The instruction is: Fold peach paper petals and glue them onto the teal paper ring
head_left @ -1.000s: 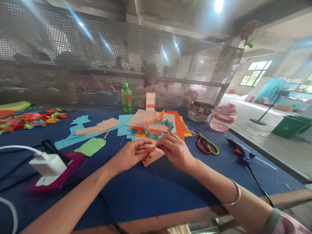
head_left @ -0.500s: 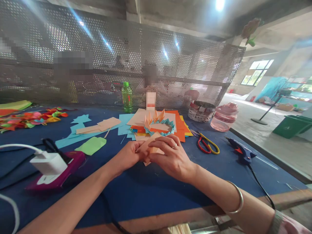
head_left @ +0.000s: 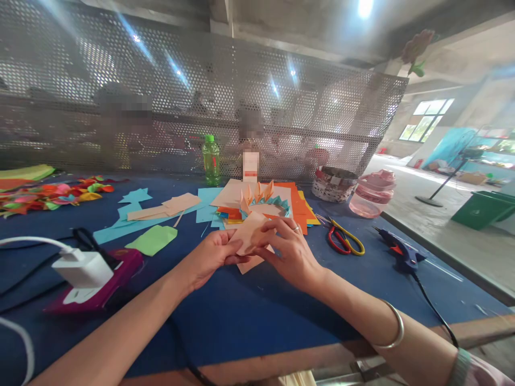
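Observation:
Both my hands hold a folded piece of peach paper (head_left: pixel 249 233) up between their fingertips, above the blue table. My left hand (head_left: pixel 211 258) pinches its lower left side, and my right hand (head_left: pixel 289 253) grips its right edge. A ring on my right hand and a silver bangle on my right wrist show. Just beyond the fingers lies a ring of folded teal and orange paper points (head_left: pixel 265 206) on stacked coloured sheets. A flat peach sheet (head_left: pixel 251 264) lies under my hands, partly hidden.
Red-and-yellow scissors (head_left: pixel 344 239) and a blue glue gun (head_left: pixel 400 256) lie to the right. On the left are a white charger (head_left: pixel 82 269), green paper (head_left: pixel 153 240) and a heap of coloured paper pieces (head_left: pixel 52 194). A perforated metal screen (head_left: pixel 201 96) stands behind the table.
The peach paper has risen from under my right hand and now shows between my fingertips. My right hand has shifted toward its right edge.

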Action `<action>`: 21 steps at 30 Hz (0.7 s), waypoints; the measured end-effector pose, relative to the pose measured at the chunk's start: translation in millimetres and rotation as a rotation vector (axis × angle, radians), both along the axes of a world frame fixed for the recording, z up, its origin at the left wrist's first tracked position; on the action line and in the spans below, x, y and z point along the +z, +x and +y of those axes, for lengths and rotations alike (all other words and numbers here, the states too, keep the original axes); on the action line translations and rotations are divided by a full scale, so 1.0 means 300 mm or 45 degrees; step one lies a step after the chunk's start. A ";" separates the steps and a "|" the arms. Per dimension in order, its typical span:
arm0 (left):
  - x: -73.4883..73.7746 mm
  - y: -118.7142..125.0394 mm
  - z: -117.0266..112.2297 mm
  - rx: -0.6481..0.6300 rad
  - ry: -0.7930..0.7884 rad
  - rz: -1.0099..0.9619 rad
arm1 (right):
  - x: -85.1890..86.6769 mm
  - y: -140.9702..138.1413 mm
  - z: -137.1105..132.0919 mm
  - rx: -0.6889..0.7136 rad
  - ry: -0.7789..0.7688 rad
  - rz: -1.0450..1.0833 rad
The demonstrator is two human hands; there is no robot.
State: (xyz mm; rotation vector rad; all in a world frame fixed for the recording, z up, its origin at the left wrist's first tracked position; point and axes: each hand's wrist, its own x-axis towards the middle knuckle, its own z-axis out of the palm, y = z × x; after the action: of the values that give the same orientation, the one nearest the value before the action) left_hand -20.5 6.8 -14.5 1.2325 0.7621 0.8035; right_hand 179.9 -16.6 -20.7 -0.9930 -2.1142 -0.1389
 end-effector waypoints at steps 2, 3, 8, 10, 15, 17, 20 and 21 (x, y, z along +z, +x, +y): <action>0.002 0.002 -0.003 -0.013 0.005 -0.005 | 0.001 -0.001 0.001 0.008 -0.016 0.019; 0.004 0.002 -0.004 -0.023 0.007 -0.003 | 0.002 -0.002 0.000 0.009 -0.025 0.026; 0.014 0.003 -0.012 -0.063 0.020 0.028 | 0.004 -0.012 -0.004 -0.032 -0.063 0.063; 0.020 0.005 -0.016 -0.059 0.017 0.027 | 0.004 -0.016 -0.006 -0.052 -0.068 0.076; 0.034 0.014 -0.027 -0.049 -0.005 0.032 | 0.002 -0.018 -0.005 -0.079 -0.087 0.075; 0.037 0.016 -0.030 -0.065 0.002 0.034 | 0.000 -0.018 -0.004 -0.095 -0.096 0.068; 0.037 0.015 -0.030 -0.079 0.014 0.042 | -0.004 -0.020 -0.004 -0.122 -0.098 0.067; 0.036 0.014 -0.029 -0.081 0.019 0.045 | -0.005 -0.021 -0.004 -0.131 -0.100 0.068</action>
State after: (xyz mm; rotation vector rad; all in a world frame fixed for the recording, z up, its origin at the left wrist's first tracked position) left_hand -16.2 -1.9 -3.7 1.2808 0.7427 0.7385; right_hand 173.5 -17.9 -22.1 -1.1402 -2.0343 -0.0801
